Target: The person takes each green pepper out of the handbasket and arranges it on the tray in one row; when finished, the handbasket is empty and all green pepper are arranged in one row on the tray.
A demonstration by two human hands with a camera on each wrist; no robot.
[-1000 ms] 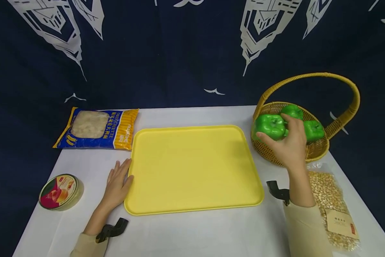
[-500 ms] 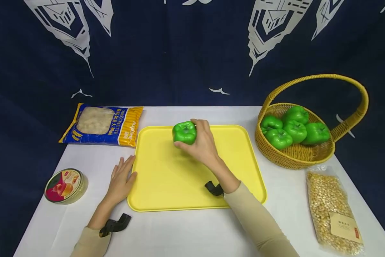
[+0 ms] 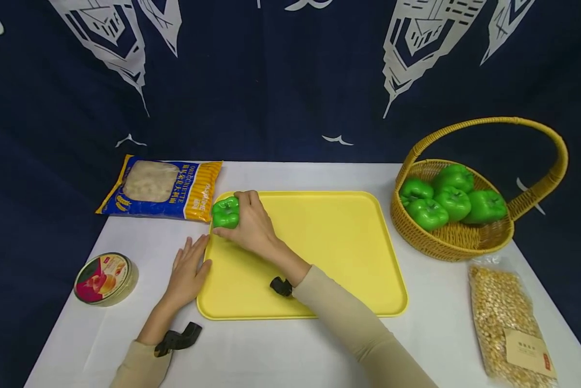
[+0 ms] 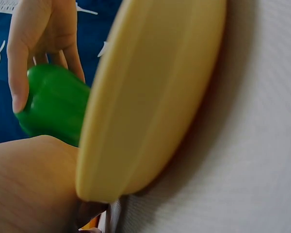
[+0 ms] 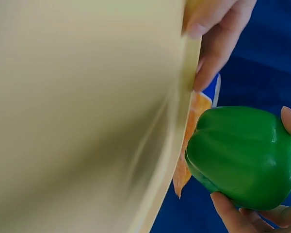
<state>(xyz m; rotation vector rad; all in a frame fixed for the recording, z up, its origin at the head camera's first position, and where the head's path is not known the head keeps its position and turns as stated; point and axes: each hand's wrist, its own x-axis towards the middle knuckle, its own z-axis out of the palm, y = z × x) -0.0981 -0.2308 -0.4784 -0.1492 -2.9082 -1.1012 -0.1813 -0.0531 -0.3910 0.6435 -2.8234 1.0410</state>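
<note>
My right hand (image 3: 254, 226) grips a green bell pepper (image 3: 225, 213) between thumb and fingers, over the far left corner of the yellow tray (image 3: 315, 258). In the right wrist view the pepper (image 5: 245, 158) looks lifted beside the tray's rim, the thumb on one side and fingers on the other. My left hand (image 3: 186, 275) rests at the tray's left edge, its fingers extended and touching the rim. Several more green peppers (image 3: 452, 202) sit in the wicker basket (image 3: 441, 248) at the right. In the left wrist view the tray's side wall (image 4: 150, 97) hides part of the held pepper.
A blue and yellow pasta bag (image 3: 159, 188) lies behind the tray's left corner. At the left stands a round tin (image 3: 106, 279) with a fruit label. A clear bag of corn kernels (image 3: 511, 323) lies at the right, in front of the basket with its tall arched handle (image 3: 489, 121).
My right hand has taken a pepper out of the basket and carried it left across the tray to its far left corner. The left hand has stayed at the tray's edge.
</note>
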